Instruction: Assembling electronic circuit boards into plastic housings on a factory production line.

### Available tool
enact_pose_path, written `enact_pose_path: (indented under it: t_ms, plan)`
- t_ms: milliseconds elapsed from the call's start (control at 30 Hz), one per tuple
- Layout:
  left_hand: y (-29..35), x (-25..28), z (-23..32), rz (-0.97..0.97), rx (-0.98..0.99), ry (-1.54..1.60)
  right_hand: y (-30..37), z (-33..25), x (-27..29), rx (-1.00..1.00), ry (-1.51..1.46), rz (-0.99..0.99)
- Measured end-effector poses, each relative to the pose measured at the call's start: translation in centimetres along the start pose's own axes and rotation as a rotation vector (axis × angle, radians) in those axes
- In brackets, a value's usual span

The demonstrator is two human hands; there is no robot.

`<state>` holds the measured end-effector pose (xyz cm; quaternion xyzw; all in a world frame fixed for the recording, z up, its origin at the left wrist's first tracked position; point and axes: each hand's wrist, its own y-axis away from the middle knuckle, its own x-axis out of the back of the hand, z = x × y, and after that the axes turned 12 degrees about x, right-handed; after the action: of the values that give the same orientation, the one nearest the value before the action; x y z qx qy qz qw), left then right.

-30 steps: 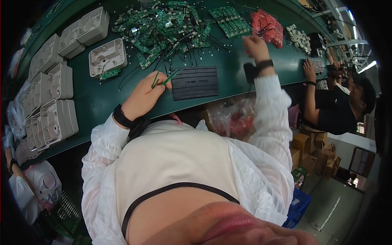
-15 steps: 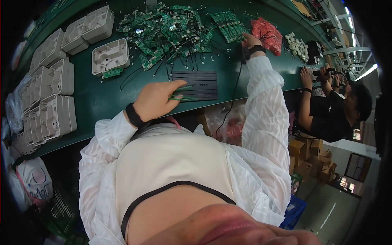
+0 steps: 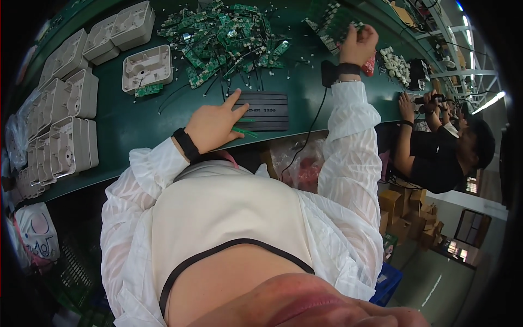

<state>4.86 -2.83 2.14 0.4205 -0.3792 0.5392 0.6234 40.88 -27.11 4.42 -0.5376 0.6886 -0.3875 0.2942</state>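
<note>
My right hand (image 3: 359, 48) is at the far right of the bench, its fingers pinched on the near edge of a green circuit board panel (image 3: 330, 24). The panel is raised and tilted, partly blurred, and covers most of a red bubble-wrap bag (image 3: 370, 66). My left hand (image 3: 212, 124) rests at the bench's front edge with its fingers spread. Slim green prongs (image 3: 246, 132) of a tool show by its thumb and fingers; the rest is hidden under the hand. The fingertips reach the left side of a dark ribbed block (image 3: 268, 111).
A heap of small green circuit boards (image 3: 226, 41) with black wires lies at the back. Stacked beige plastic housings (image 3: 71, 144) line the left; one housing (image 3: 147, 68) sits apart. White small parts (image 3: 395, 65) lie far right. A person (image 3: 441, 147) works beyond. A black cable (image 3: 311, 131) hangs over the edge.
My right hand has moved right and away from me, lifting the circuit board panel off the bench and over the red bag. My left hand's fingers have spread apart.
</note>
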Motion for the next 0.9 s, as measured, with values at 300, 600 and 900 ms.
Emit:
enact_pose_path:
  t_ms: [300, 600, 900]
  plan:
    - [0.0, -0.8, 0.0, 0.051, -0.035, -0.003, -4.0, -1.0, 6.0, -0.195, -0.181, 0.240]
    - [1.7, -0.4, -0.5, 0.069, -0.035, 0.064, -6.3, -16.3, 12.5, -0.223, -0.088, -0.165]
    - [2.7, -2.3, -0.8, 0.136, -0.109, -0.052, 7.3, -24.4, 6.5, 0.433, 0.298, -1.128]
